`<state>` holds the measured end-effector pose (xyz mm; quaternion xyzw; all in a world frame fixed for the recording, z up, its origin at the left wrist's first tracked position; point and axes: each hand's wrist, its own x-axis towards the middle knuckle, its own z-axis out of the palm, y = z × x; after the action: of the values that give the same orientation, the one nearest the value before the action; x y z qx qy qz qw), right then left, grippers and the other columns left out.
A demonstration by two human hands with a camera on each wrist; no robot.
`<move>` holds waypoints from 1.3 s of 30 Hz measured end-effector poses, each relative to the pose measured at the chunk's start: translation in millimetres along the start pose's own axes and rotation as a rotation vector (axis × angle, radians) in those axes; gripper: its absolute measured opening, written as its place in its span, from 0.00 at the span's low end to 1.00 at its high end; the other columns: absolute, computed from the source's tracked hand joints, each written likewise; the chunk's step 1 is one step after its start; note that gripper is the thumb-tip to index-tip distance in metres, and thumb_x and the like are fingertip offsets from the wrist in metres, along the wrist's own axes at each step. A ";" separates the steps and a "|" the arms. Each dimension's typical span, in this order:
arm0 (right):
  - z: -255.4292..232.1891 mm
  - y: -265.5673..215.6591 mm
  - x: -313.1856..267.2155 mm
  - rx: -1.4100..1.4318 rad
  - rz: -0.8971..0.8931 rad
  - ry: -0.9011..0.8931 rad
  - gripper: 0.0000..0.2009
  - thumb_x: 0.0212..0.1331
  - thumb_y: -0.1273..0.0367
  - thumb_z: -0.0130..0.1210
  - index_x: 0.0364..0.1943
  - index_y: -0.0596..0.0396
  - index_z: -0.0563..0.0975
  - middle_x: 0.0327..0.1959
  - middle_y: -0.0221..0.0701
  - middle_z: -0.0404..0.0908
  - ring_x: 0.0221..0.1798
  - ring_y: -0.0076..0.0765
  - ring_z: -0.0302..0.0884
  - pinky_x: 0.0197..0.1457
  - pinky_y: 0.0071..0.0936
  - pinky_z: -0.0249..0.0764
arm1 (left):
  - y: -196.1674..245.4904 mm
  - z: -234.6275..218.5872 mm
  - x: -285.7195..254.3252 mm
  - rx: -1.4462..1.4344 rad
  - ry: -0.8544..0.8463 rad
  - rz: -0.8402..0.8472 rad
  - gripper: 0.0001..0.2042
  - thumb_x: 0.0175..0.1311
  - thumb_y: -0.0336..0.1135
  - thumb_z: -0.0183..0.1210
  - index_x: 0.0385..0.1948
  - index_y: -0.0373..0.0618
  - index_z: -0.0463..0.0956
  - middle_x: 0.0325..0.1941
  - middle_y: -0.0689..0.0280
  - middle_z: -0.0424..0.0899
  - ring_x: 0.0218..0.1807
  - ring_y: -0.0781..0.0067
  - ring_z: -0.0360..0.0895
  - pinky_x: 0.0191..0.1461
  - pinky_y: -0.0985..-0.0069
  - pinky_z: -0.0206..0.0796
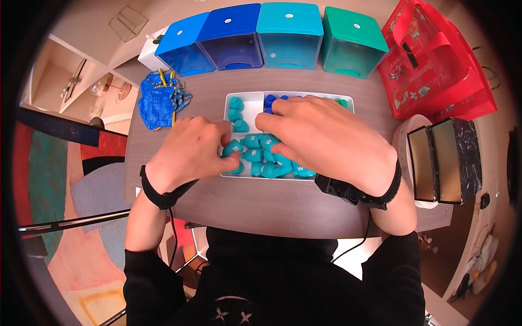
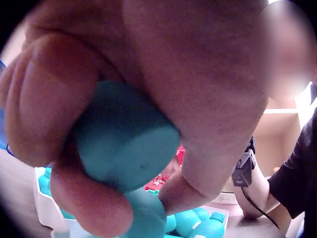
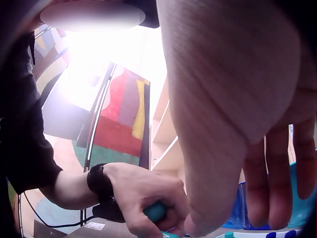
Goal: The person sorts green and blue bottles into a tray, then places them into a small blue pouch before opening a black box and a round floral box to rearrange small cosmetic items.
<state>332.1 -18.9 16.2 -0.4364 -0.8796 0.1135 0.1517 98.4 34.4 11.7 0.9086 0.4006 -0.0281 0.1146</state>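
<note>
A white divided tray [image 1: 252, 111] lies on the table and holds small bottle-shaped pieces. My left hand [image 1: 190, 146] is at its left end, fingers curled round a teal bottle-shaped piece [image 2: 126, 141]. Just below that piece in the left wrist view shows a second, lighter teal one [image 2: 146, 213]. My right hand [image 1: 326, 127] reaches over the tray's right half, its thumb over the front compartment. Its fingers [image 3: 277, 193] hang fairly straight, with nothing seen in them. Teal pieces [image 1: 253, 155], some marked with a W, fill the front compartment. Several teal ones [image 1: 235, 114] stand in the back left compartment.
Several clear-fronted boxes with blue, teal [image 1: 289, 41] and green [image 1: 353, 43] lids line the table's back. A blue bag [image 1: 155, 100] lies at the left. To the right are a red gift bag [image 1: 435, 70] and a dark marbled box [image 1: 459, 160].
</note>
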 end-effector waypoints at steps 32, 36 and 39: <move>2.1 0.0 -2.0 -0.020 -0.016 0.029 0.13 0.53 0.70 0.65 0.41 0.58 0.77 0.38 0.39 0.80 0.45 0.52 0.80 0.46 0.44 0.77 | -2.9 -4.0 12.3 -0.116 0.093 0.028 0.07 0.58 0.33 0.59 0.33 0.41 0.82 0.27 0.57 0.84 0.31 0.52 0.81 0.37 0.62 0.71; 8.8 4.0 -4.9 -0.006 -0.064 0.106 0.13 0.53 0.70 0.65 0.42 0.58 0.77 0.37 0.39 0.80 0.45 0.51 0.80 0.46 0.44 0.77 | -13.8 14.3 10.2 -0.173 0.210 0.116 0.07 0.57 0.33 0.57 0.28 0.42 0.82 0.23 0.54 0.82 0.27 0.50 0.81 0.32 0.59 0.71; 6.9 -1.8 -0.5 -0.028 -0.025 -0.001 0.13 0.53 0.70 0.65 0.42 0.57 0.77 0.37 0.39 0.80 0.45 0.51 0.80 0.46 0.44 0.76 | -17.1 31.1 4.6 0.022 0.102 0.182 0.08 0.56 0.31 0.57 0.33 0.43 0.85 0.26 0.55 0.83 0.31 0.51 0.81 0.37 0.61 0.72</move>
<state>328.5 -20.8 10.3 -0.4276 -0.8865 0.0993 0.1464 90.2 41.7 -22.4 0.9427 0.3214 0.0245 0.0860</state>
